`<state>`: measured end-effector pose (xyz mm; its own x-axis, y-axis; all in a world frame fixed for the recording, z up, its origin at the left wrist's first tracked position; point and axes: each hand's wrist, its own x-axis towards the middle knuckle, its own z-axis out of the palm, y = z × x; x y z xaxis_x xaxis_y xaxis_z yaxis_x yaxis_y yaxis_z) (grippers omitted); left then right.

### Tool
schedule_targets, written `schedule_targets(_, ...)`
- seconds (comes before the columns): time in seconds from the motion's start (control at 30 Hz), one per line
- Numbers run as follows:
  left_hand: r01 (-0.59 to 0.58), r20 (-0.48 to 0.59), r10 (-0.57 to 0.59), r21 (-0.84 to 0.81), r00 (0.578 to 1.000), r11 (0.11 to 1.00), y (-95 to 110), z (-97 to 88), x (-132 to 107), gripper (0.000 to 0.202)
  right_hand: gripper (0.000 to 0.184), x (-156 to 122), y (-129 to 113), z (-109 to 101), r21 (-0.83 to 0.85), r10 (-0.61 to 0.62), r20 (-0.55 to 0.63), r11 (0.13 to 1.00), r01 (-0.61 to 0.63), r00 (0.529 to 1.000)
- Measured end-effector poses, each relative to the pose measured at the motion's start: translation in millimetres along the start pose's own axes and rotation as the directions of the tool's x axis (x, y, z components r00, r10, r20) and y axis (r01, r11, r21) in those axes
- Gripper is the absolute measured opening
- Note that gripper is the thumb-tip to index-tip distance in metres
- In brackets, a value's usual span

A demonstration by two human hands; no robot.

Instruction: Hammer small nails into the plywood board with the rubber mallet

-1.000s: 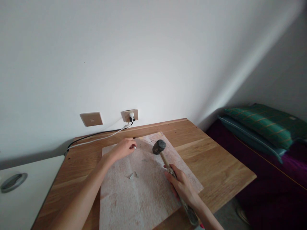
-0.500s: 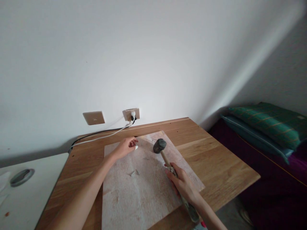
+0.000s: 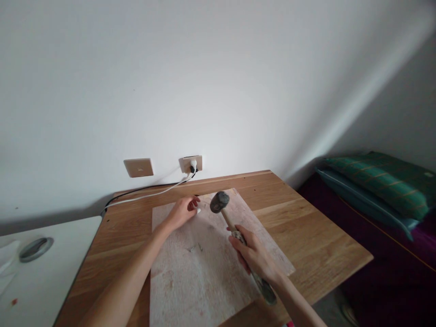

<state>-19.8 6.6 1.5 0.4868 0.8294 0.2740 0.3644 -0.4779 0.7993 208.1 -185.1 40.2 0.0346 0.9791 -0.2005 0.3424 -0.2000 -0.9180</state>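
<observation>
My right hand point(image 3: 254, 258) is closed around the wooden handle of a hammer point(image 3: 227, 217). Its dark head hangs just above a pale board point(image 3: 190, 277) that lies on the wooden table point(image 3: 306, 236). My left hand point(image 3: 182, 211) rests at the far part of the board, fingers pinched on something small, probably a nail, too small to be sure. The hammer head is a short way to the right of those fingertips. Two or three loose nails point(image 3: 195, 248) lie on the board between my arms.
A socket point(image 3: 192, 164) on the wall holds a white plug, and its cables point(image 3: 150, 193) run left along the table's back edge. A white surface with a round metal fitting point(image 3: 36, 249) adjoins on the left. A bed with green pillows point(image 3: 378, 181) stands at the right.
The hammer head has moved left and slightly up, closer to my left fingertips. My left hand has stayed in the same spot on the board. The view has shifted a little.
</observation>
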Motion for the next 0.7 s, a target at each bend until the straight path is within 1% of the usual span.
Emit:
schedule_targets(0.13, 0.012, 0.008, -0.012, -0.003, 1.0, 1.0, 2.6, -0.8, -1.1, 0.025, 0.051, 21.3, -17.0, 11.3, -0.015, -0.049, 0.04, 0.999, 0.05, 0.998)
schedule_targets(0.27, 0.022, 0.016, -0.022, 0.002, 1.0, 1.0, 2.6, -1.7, -1.6, 0.025, 0.044, 35.2, -23.9, 20.6, -0.041, -0.06, 0.063, 0.997, 0.063, 0.996)
schedule_targets(0.33, 0.034, 0.008, -0.034, 0.025, 0.999, 0.999, 3.7, -2.7, -1.6, 0.03, 0.039, 37.2, -23.8, 23.3, -0.056, -0.056, 0.075, 0.997, 0.06, 0.996)
schedule_targets(0.5, 0.067, -0.006, -0.067, 0.008, 0.998, 0.998, 8.8, -5.4, -1.6, 0.058, 0.024, 34.0, -23.0, 24.1, -0.098, -0.047, 0.103, 0.994, 0.057, 0.994)
schedule_targets(0.57, 0.072, 0.002, -0.072, -0.01, 0.997, 0.997, 9.0, -5.8, -1.7, 0.061, 0.02, 32.5, -23.3, 23.6, -0.115, -0.047, 0.103, 0.992, 0.059, 0.994)
schedule_targets(0.7, 0.083, 0.006, -0.083, -0.032, 0.997, 0.996, 6.1, -5.3, -1.8, 0.062, 0.017, 32.3, -22.5, 23.3, -0.147, -0.048, 0.096, 0.987, 0.061, 0.994)
